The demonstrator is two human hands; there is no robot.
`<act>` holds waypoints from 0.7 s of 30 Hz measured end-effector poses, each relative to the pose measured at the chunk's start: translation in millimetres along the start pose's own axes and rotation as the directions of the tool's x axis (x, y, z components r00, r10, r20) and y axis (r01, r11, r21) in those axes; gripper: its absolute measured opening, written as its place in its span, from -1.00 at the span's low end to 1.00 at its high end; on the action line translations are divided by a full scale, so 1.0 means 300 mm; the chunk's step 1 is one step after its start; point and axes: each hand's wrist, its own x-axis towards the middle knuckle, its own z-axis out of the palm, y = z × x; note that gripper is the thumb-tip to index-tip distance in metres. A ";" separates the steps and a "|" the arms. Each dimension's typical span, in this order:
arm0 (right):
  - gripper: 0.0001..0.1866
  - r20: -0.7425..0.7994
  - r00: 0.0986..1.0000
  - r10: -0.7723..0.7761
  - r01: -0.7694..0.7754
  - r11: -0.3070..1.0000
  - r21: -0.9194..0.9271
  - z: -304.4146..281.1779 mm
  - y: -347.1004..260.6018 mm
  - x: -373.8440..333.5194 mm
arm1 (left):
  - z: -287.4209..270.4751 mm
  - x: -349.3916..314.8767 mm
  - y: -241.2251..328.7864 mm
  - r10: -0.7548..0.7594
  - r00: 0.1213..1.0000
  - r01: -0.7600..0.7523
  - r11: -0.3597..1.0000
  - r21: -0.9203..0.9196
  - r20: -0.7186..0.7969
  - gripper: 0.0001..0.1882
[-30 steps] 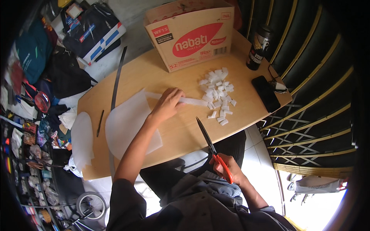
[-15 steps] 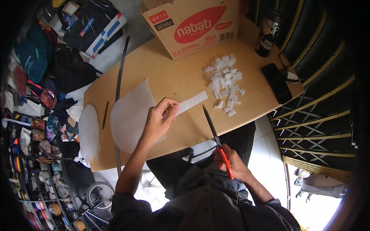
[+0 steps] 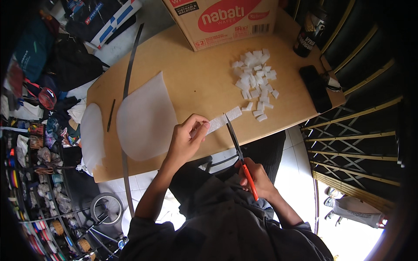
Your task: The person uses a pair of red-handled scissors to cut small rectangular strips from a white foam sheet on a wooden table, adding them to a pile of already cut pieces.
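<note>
My left hand (image 3: 188, 138) pinches one end of a narrow white foam strip (image 3: 217, 123), which points up and to the right over the table's near edge. In my right hand (image 3: 260, 179) are scissors with red handles (image 3: 249, 180). Their dark blades reach the strip, with the tips at its upper edge not far from its free end. Whether the blades are apart there is too small to tell. Just beyond that end lies a loose pile of small white foam pieces (image 3: 250, 80). A larger white foam sheet (image 3: 146, 117) rests left of my left hand.
Across the table (image 3: 196, 69) stand a cardboard box (image 3: 226, 37), a dark bottle (image 3: 307, 41) and a black phone (image 3: 314, 89). A long dark strip (image 3: 127, 82) passes by the foam sheet, with a thin dark stick (image 3: 111, 115) and another white sheet (image 3: 92, 135) farther left.
The scissors have come up to the strip, where before a gap lay between them. My left hand has moved right with the strip, closer to the pile. The whole view has shifted slightly.
</note>
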 end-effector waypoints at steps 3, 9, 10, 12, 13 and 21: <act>-0.63 -0.015 1.000 0.027 -0.027 1.000 -0.005 0.001 -0.009 0.017 | 0.005 -0.018 0.001 0.014 1.000 -0.015 0.999 0.030 0.022 -0.87; -0.68 -0.048 0.998 0.042 -0.042 0.999 -0.005 -0.002 -0.006 0.026 | 0.007 -0.027 0.020 0.022 0.999 -0.023 0.998 0.055 0.026 -0.88; -0.69 -0.061 0.998 0.032 -0.032 0.999 0.001 -0.003 -0.011 0.028 | 0.007 -0.027 0.014 0.021 0.999 -0.022 0.998 0.060 0.027 -0.88; -0.73 -0.094 0.995 -0.035 0.032 0.999 -0.027 -0.003 0.013 0.032 | 0.007 -0.027 0.000 0.020 0.999 -0.022 0.997 0.068 0.030 -0.88; -0.74 -0.108 0.992 -0.069 0.065 0.997 -0.039 -0.002 0.029 0.034 | 0.006 -0.025 0.000 0.016 0.999 -0.018 0.998 0.065 0.033 -0.88; -0.83 -0.088 0.996 0.002 -0.004 1.000 -0.022 -0.022 0.024 0.028 | 0.012 -0.014 0.005 0.034 0.999 -0.036 0.998 0.059 0.035 -0.88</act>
